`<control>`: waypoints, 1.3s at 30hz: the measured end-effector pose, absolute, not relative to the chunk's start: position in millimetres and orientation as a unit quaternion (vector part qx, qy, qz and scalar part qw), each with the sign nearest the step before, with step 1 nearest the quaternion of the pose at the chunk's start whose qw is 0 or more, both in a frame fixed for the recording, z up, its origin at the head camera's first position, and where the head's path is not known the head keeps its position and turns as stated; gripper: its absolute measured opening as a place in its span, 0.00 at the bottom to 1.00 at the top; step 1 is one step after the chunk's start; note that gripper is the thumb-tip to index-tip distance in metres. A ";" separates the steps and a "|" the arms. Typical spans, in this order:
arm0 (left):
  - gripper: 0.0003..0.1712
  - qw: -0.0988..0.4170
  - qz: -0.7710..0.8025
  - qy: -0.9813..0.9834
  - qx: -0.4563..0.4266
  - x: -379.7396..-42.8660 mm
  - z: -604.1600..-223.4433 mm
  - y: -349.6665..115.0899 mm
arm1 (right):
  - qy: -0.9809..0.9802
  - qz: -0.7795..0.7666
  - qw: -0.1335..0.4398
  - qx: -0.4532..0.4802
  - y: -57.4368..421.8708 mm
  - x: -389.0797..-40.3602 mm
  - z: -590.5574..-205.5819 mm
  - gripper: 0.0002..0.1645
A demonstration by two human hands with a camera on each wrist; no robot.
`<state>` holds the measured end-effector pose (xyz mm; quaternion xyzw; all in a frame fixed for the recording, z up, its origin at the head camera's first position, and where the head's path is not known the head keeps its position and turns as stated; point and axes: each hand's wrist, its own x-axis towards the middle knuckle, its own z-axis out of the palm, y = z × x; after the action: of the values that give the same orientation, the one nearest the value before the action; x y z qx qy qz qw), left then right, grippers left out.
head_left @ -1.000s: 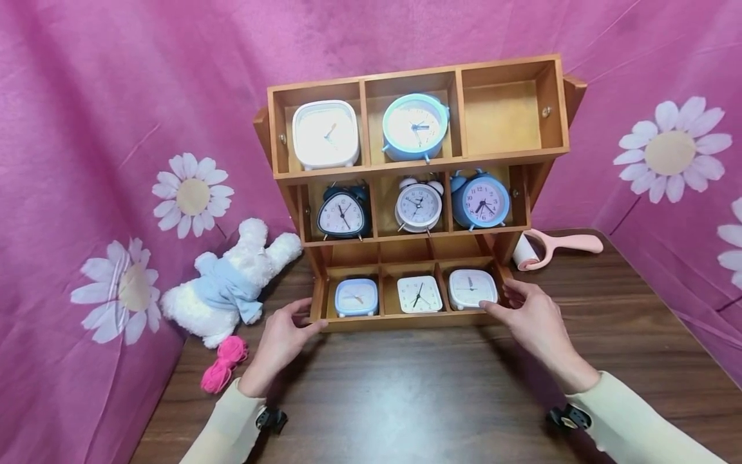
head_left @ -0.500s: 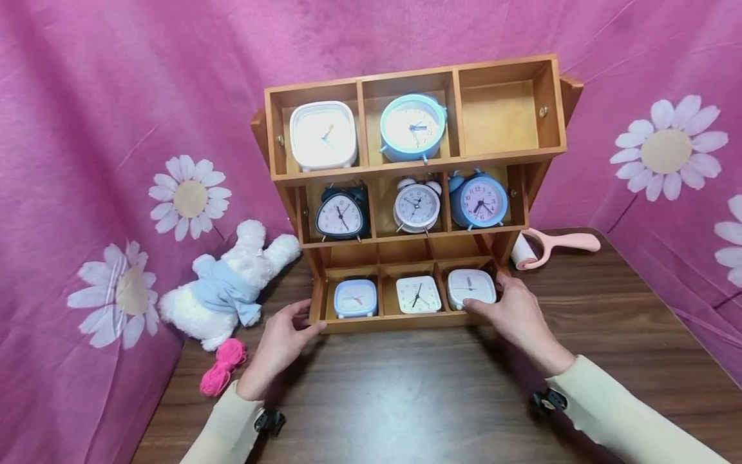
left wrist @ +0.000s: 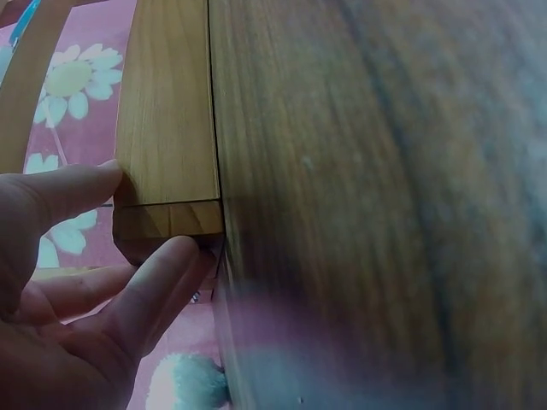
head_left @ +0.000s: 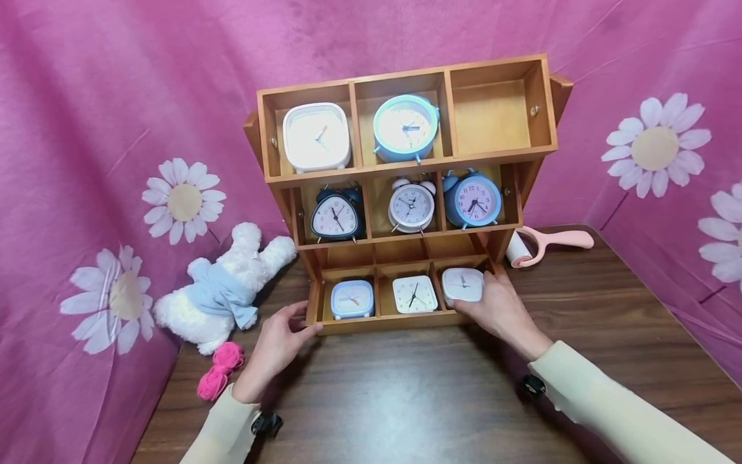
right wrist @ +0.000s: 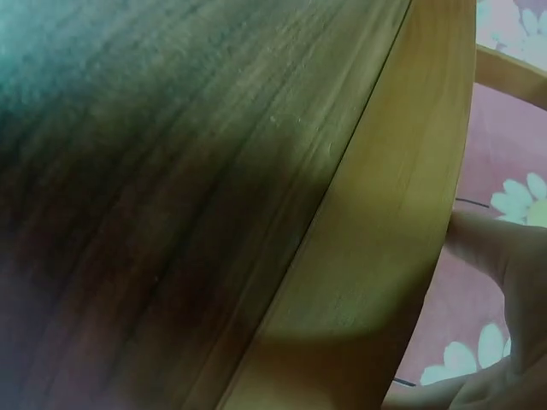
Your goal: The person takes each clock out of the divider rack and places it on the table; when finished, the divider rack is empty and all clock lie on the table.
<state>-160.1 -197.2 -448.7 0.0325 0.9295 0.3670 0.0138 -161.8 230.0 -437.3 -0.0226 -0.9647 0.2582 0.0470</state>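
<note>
My left hand [head_left: 278, 345] holds the bottom left corner of a three-tier wooden shelf [head_left: 394, 323]. In the left wrist view, the thumb lies at the board's edge and the fingers bend round its end. At the bottom right compartment, my right hand [head_left: 501, 316] grips a white rounded alarm clock [head_left: 466, 282], thumb at its lower front edge; the other fingers are mostly hidden at its right side. Beside it sit a white square clock [head_left: 415, 294] and a light blue one [head_left: 352, 298]. The right wrist view shows the thumb [right wrist: 483, 243] over the shelf's front board [right wrist: 367, 213].
Several alarm clocks, including a blue twin-bell one [head_left: 475, 200], fill the middle tier and two upper compartments. A white plush toy [head_left: 223, 287] and pink yarn [head_left: 220, 370] lie left. A pink lint roller [head_left: 547, 241] lies right. A pink curtain [head_left: 191, 77] hangs behind.
My right hand has slid left and inward from the shelf's right end onto the white clock, which now tilts slightly. The left hand stays at its corner.
</note>
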 end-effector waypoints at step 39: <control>0.35 0.014 0.362 0.931 0.042 -158.3 -450.0 -198.6 | -0.952 0.281 0.047 -0.108 209.3 -167.1 -443.7 0.61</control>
<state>-158.3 -198.6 -450.0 0.0424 0.9311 0.3621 0.0135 -167.1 209.3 -443.7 -0.1080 -0.9524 0.2813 0.0469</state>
